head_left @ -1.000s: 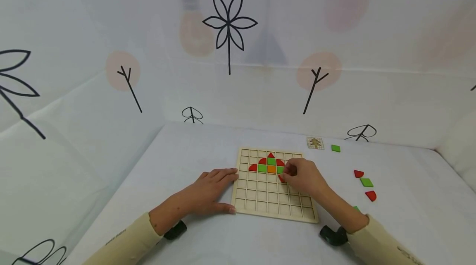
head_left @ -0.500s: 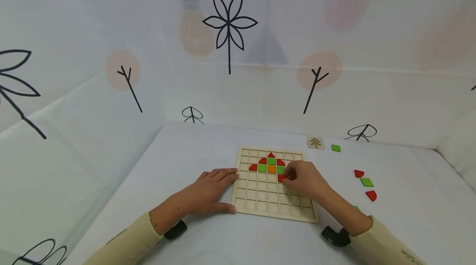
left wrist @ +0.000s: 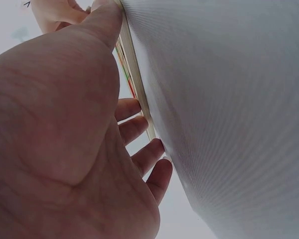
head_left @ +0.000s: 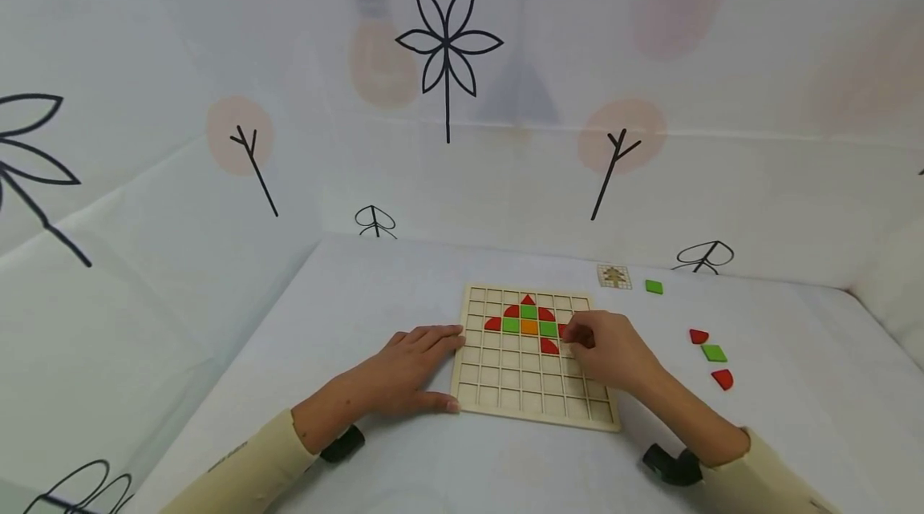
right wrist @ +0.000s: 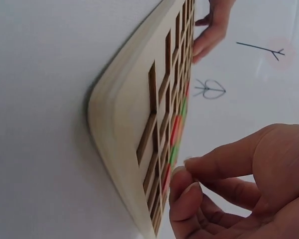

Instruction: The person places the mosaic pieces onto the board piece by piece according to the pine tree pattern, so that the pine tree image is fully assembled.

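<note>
A square wooden grid board (head_left: 498, 400) lies on the white table. Set into its cells are flat pieces forming a stepped shape: red quarter-circles, green squares (head_left: 528, 312), an orange square (head_left: 529, 327) and a red triangle on top. My left hand (head_left: 404, 370) rests at the board's left edge, fingers extended and fingertips at the rim. My right hand (head_left: 609, 347) is over the board's right half, fingers curled, thumb and forefinger close together. Those fingertips are right at a red piece (right wrist: 165, 180) in the third row, partly hidden behind them. A red quarter-circle (head_left: 549, 346) sits one row nearer me.
To the board's right lie two red quarter-circles (head_left: 723, 379) and a green piece (head_left: 715, 353). Another green square (head_left: 654, 287) lies farther back, beside a small card with a tree pattern (head_left: 614, 277). A patterned white cloth (head_left: 505, 177) closes off the back.
My right hand has shifted to the right, off the fourth-row red quarter-circle, which now shows uncovered in its cell. The left hand keeps its place at the board's edge.
</note>
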Available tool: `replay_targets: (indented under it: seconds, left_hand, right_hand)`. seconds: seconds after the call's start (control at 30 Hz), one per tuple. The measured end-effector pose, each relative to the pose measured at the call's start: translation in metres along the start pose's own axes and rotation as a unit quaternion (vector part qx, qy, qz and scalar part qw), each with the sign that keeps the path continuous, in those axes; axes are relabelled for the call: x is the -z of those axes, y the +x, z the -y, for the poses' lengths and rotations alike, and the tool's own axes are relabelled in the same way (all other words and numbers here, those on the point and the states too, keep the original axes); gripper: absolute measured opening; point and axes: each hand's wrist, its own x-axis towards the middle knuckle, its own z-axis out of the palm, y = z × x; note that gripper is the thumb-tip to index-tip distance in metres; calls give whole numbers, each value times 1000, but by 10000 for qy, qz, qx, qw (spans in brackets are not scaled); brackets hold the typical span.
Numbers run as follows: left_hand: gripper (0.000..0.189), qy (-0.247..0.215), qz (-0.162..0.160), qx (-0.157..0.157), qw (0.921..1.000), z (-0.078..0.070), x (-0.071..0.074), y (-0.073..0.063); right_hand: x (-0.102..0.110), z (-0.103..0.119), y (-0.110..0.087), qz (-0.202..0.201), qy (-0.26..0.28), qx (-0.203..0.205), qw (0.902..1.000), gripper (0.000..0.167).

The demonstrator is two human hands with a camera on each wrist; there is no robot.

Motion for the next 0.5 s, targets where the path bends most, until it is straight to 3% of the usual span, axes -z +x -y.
replay_targets:
  seconds: [0.5]
  left_hand:
    - [95,63,0,-4,10000,-1,-1,0]
  right_hand:
    - [31,-38,-33,58,-194,-602,9980,12]
